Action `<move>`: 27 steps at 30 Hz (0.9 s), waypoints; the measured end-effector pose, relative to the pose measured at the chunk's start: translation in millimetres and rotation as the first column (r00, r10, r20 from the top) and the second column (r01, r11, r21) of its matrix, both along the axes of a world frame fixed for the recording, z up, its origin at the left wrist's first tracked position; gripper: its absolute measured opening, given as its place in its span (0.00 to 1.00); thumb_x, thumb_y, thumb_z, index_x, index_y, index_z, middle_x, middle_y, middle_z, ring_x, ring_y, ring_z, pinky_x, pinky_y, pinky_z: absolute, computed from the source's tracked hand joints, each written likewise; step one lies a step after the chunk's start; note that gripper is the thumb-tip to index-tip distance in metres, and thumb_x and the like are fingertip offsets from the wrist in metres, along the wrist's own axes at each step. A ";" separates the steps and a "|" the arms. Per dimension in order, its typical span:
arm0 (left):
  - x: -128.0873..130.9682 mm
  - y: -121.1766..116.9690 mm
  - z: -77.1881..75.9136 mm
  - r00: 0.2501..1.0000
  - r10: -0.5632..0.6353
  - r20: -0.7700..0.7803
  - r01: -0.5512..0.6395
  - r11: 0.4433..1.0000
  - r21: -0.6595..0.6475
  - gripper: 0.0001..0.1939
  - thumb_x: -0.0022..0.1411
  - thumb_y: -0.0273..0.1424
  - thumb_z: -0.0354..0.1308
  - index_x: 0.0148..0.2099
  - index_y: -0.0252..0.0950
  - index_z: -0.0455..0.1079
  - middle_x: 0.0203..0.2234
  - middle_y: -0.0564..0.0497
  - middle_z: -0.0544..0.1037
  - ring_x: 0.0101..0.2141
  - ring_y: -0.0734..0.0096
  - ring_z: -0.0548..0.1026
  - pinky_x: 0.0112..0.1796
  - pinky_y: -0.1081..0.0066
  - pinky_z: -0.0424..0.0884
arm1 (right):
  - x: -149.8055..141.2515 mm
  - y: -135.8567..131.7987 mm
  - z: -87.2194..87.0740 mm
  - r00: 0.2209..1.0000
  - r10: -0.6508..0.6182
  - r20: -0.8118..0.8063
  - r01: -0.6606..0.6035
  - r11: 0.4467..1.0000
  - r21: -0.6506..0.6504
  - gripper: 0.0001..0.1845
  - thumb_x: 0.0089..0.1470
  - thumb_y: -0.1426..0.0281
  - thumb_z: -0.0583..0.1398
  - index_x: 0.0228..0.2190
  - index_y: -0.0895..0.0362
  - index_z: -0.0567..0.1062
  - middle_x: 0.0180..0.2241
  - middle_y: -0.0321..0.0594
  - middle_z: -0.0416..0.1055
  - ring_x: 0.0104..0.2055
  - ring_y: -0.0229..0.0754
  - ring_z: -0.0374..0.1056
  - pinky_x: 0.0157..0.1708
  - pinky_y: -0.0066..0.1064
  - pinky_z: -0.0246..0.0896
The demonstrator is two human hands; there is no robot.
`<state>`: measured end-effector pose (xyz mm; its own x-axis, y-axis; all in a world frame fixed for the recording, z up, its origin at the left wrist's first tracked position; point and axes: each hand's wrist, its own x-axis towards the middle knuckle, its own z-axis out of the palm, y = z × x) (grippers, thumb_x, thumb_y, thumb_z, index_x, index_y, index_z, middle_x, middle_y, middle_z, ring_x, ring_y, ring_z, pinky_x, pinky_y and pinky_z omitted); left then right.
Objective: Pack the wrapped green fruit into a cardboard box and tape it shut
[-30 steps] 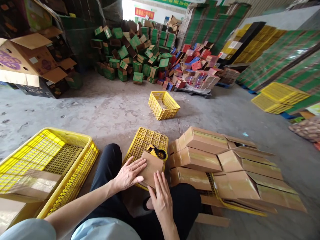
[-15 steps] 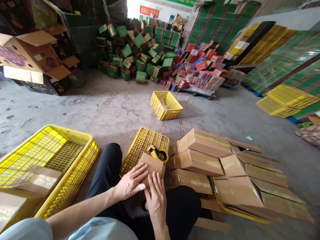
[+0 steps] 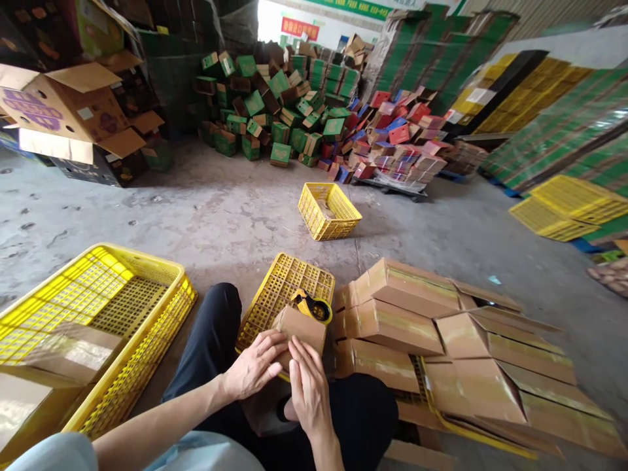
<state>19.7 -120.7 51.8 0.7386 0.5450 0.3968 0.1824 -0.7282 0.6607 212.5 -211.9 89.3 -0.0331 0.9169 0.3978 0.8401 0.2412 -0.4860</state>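
Observation:
A small brown cardboard box [image 3: 305,328] rests on an upturned yellow crate [image 3: 284,292] between my knees. My left hand [image 3: 255,367] curls its fingers round the box's near left edge. My right hand [image 3: 308,391] grips the near side, fingers pressed against the cardboard. A yellow and black tape dispenser [image 3: 313,306] lies on the crate just behind the box.
A stack of taped brown boxes [image 3: 402,314] stands at my right. A large yellow crate [image 3: 98,314] holding cardboard lies at my left. A small yellow basket [image 3: 328,210] sits on the concrete floor ahead. Piles of green and red cartons [image 3: 314,104] fill the back.
Both hands have slid toward me along the box; the fingers, flat on its top a second ago, now curl over its near edge. The box now stands more upright.

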 end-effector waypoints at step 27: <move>-3.8 5.1 -12.1 0.998 0.041 0.048 -0.043 0.998 0.042 0.23 0.80 0.40 0.45 0.69 0.38 0.63 0.61 0.39 0.70 0.65 0.54 0.65 0.63 0.52 0.69 | 6.3 -4.0 -13.6 0.935 0.033 0.354 0.003 0.995 -0.099 0.40 0.72 0.58 0.54 0.75 0.50 0.43 0.73 0.45 0.54 0.74 0.58 0.54 0.69 0.56 0.58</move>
<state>15.9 -115.6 39.7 0.6954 0.5568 0.4543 0.1828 -0.7485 0.6374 218.8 -215.9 75.6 -0.1695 0.9486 0.2673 0.9586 0.2217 -0.1789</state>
